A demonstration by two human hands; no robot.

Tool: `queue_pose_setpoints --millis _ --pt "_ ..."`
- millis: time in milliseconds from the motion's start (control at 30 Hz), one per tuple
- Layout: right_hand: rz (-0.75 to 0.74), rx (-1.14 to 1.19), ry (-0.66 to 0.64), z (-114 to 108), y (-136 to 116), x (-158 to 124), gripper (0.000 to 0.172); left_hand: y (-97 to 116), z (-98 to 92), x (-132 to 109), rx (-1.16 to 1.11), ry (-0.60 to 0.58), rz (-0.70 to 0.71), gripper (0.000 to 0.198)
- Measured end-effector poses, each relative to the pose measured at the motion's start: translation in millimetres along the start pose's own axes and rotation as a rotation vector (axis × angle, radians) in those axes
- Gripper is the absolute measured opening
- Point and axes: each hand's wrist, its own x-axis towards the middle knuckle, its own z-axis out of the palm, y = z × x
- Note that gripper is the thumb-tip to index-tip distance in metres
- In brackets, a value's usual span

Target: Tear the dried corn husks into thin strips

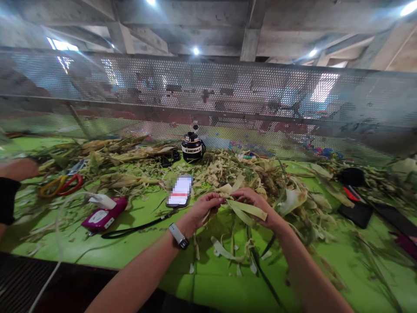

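Note:
Both my hands meet over the middle of a bright green table [211, 282]. My left hand [205, 208], with a watch on its wrist, has its fingers pinched on the near end of a pale green corn husk strip [247, 209]. My right hand [257, 206] is closed on the same husk strip from the other side. Loose husk scraps [224, 252] lie on the table just below my hands. A big heap of dry husks and leaves [260, 174] lies right behind them.
A phone [180, 191] lies left of my hands, a magenta power bank [104, 215] with a cable farther left, red-handled scissors [65, 184] beyond. A black mug [193, 148] stands by the perforated metal screen [208, 91]. Another person's arm [14, 169] is at the far left. A black device [356, 213] lies right.

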Motion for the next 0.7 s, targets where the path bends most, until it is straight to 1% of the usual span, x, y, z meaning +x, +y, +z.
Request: queue_pose_setpoints --millis 33,67,133,200,267,300,367,433,500,600,633,700 --pt "-0.013 -0.02 -0.062 -5 -3 -1 0.033 1 -0.2 0 -0.002 -0.007 -0.004 0.037" --pt "-0.011 -0.025 -0.09 -9 -6 -2 0.034 1 -0.4 0 0.0 -0.014 -0.005 0.036" --pt "0.022 0.009 -0.09 -13 -13 -5 0.029 2 -0.8 0 0.005 -0.027 -0.006 0.036" --pt "0.075 0.092 -0.079 -14 -17 -7 0.023 2 -0.9 -1 0.003 -0.037 -0.014 0.036" --pt "0.13 0.202 -0.055 -13 -17 -7 0.021 2 -0.8 -2 0.012 -0.059 -0.028 0.034" --pt "0.149 0.253 -0.023 -11 -16 -6 0.021 2 -0.6 -2 0.02 -0.069 -0.03 0.034" --pt "0.159 0.328 0.099 -6 -14 -4 0.022 2 0.4 -3 0.037 -0.078 -0.021 0.034" --pt "0.155 0.359 0.224 0 -13 -3 0.024 2 1.9 -3 0.046 -0.069 0.004 0.036" --pt "0.179 0.409 0.297 6 -13 -2 0.029 2 3.3 -4 0.058 -0.062 0.032 0.038" --pt "0.305 0.502 0.27 14 -16 -2 0.042 1 4.4 -5 0.098 -0.058 0.06 0.039" --pt "0.35 0.5 0.25 16 -16 -2 0.046 1 4.4 -5 0.115 -0.052 0.061 0.039" --pt "0.408 0.401 0.22 19 -16 -1 0.049 -1 3.9 -5 0.144 -0.034 0.063 0.039"
